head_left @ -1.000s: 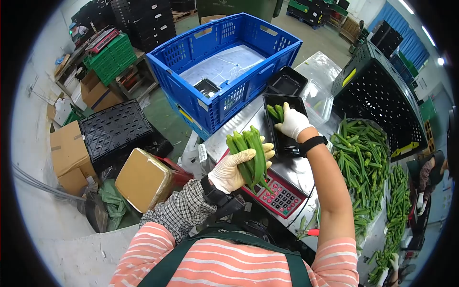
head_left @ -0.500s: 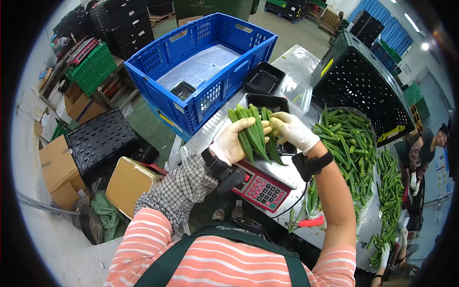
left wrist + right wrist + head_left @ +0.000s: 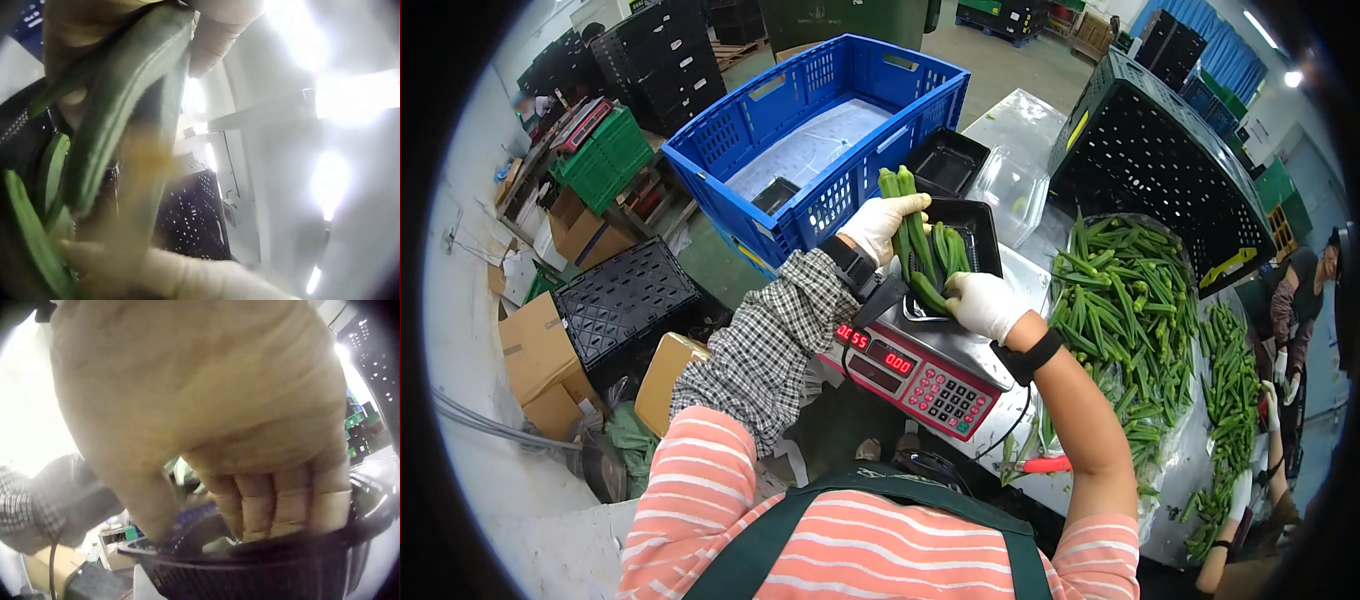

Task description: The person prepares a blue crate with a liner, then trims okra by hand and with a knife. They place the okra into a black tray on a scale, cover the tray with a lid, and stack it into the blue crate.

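Note:
My gloved left hand (image 3: 877,226) grips a few green okra pods (image 3: 917,240), held slanting over a black plastic tray (image 3: 984,236). In the left wrist view, a large okra pod (image 3: 128,103) hangs from the fingers. More okra (image 3: 949,247) lies in the tray beneath. At the tray's near end, my gloved right hand (image 3: 992,306) pinches the lower tip of an okra pod between thumb and fingers. The right wrist view has its fingers pointing down inside the tray wall (image 3: 250,572). The tray sits on a scale (image 3: 920,385) with lit red digits.
Behind the tray stand another black tray (image 3: 945,165) and clear plastic lids (image 3: 1010,195). A blue crate (image 3: 815,215) is at the back left. Heaped okra (image 3: 1120,310) covers the right side, beside a tilted black crate (image 3: 1165,165). A red-handled tool (image 3: 1048,464) lies near the table edge.
The left hand has moved its okra over the tray and now holds fewer pods. The right hand went from the tray to the held bunch, then down to the tray's near end.

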Motion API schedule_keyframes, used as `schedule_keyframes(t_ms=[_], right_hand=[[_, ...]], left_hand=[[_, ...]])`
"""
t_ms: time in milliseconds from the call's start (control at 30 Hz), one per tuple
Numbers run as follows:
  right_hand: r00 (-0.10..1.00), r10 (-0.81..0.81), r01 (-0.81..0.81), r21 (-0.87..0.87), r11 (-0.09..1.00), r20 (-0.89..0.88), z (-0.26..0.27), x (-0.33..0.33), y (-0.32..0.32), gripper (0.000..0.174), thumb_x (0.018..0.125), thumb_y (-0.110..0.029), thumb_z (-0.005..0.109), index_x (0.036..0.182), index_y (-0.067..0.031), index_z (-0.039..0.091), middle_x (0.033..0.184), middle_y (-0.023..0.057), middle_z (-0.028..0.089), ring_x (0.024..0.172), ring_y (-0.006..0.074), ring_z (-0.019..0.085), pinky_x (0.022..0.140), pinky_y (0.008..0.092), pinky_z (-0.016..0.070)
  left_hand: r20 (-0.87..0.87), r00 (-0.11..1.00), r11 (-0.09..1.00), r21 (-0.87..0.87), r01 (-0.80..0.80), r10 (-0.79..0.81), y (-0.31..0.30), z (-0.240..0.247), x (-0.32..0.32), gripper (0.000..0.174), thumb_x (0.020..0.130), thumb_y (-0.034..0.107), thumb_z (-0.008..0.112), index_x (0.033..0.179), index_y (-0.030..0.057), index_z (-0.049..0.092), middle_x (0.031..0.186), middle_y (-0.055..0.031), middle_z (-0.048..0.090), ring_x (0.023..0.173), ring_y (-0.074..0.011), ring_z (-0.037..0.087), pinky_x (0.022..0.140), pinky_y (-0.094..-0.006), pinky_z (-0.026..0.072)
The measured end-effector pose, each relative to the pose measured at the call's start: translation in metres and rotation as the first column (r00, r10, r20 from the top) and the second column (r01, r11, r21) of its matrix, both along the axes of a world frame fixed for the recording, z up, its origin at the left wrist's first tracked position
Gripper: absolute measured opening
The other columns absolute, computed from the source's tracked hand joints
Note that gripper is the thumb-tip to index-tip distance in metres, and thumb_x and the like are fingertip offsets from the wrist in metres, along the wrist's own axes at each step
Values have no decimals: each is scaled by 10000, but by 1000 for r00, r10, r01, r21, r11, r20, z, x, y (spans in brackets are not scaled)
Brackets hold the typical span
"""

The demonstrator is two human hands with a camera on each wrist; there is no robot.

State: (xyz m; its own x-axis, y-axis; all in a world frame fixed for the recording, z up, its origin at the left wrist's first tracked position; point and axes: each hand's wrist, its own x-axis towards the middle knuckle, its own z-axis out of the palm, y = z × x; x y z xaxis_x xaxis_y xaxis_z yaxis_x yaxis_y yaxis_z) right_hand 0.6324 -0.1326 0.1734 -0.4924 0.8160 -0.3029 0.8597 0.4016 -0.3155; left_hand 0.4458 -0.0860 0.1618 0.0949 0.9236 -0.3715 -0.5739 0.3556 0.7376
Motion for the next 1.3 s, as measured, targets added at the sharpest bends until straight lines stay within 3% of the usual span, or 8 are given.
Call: schedule_keyframes(t_ms=[133, 333, 467, 600, 667, 867, 1067, 1300], right_hand=[[920, -40, 172, 311, 935, -391, 4, 26, 5, 173, 779, -110, 532, 893, -32, 635, 791, 172, 629, 757, 316, 615, 717, 369, 482], [996, 39, -29, 116, 993, -85, 11, 17, -1, 238, 739, -239, 619, 873, -48, 666, 809, 155, 645, 780, 309, 620, 724, 363, 483], [983, 84, -104, 115, 988, 165, 1, -1, 14, 210, 731, -224, 600, 841, -65, 681, 821, 155, 651, 796, 300, 632, 728, 365, 497], [953, 79, -162, 272, 949, 291, -18, -1, 23, 197, 742, -174, 538, 801, -59, 687, 818, 159, 657, 799, 296, 646, 719, 366, 513], [927, 197, -292, 281, 914, 319, 8, 2, 19, 176, 725, -118, 527, 777, -73, 689, 803, 146, 658, 766, 302, 645, 694, 384, 512], [982, 59, -23, 198, 980, -178, 81, 63, -11, 196, 743, -199, 608, 774, -11, 650, 737, 147, 634, 661, 264, 605, 617, 347, 468], [295, -652, 172, -632, 755, -699, 36, 115, -78, 393, 918, -360, 481, 851, 5, 610, 613, 25, 570, 525, 108, 518, 517, 229, 427], [122, -775, 133, -763, 632, -620, 10, 116, -161, 472, 940, -376, 413, 873, 44, 616, 517, 47, 545, 417, 121, 484, 424, 240, 404]], left_hand=[[-73, 996, 998, 46, 54, -50, -3, 3, 14, 199, 799, 82, 632, 959, -1, 547, 784, -114, 596, 660, -226, 615, 620, -360, 526], [-549, 798, 958, -15, 287, -248, -15, 31, 21, 260, 766, 50, 617, 999, -33, 540, 910, -113, 585, 873, -225, 587, 743, -340, 472], [-530, 813, 964, -31, 265, -241, -21, 35, 10, 367, 753, 94, 653, 1059, -32, 494, 1024, -128, 551, 921, -199, 537, 726, -342, 426], [-519, 837, 971, 51, 234, -174, -44, 43, -12, 738, 794, 147, 631, 1339, -116, 207, 1317, -207, 379, 1167, -240, 428, 993, -412, 324], [-533, 841, 978, 116, 175, -87, -53, 29, -25, 605, 810, 164, 613, 1294, -77, 340, 1226, -146, 474, 1138, -185, 453, 962, -355, 355], [-501, 865, 943, 278, 185, -23, -93, 22, -42, 358, 839, 111, 567, 1159, -39, 513, 1048, -67, 581, 972, -119, 537, 859, -254, 418], [-303, 929, 888, 335, 313, -213, -157, 30, 14, 408, 834, 30, 568, 1228, -5, 473, 1106, -94, 578, 974, -154, 566, 859, -267, 443], [-125, 886, 826, 324, 462, -447, -172, 5, 95, 291, 883, 76, 543, 1155, -19, 512, 977, -122, 629, 809, -162, 641, 732, -260, 523]])
